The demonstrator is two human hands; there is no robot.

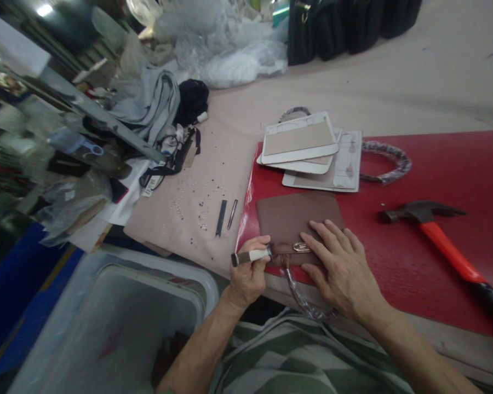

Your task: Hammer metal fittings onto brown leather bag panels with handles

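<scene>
A brown leather-like panel lies on the red mat, with a gold-coloured metal clasp near its front edge. My left hand is closed around a short punch with a white-wrapped middle; its tip end is at the panel's left part, and I cannot tell whether it touches. Spread over the right side of the panel, my right hand rests with fingers stretched out beside the clasp. A plastic-wrapped handle hangs from the panel's front edge towards my lap.
On the red mat lie a claw hammer and stacked white-edged panels. Two slim metal tools and scattered small studs lie left. A plastic bin stands below the table edge; black bags stand behind.
</scene>
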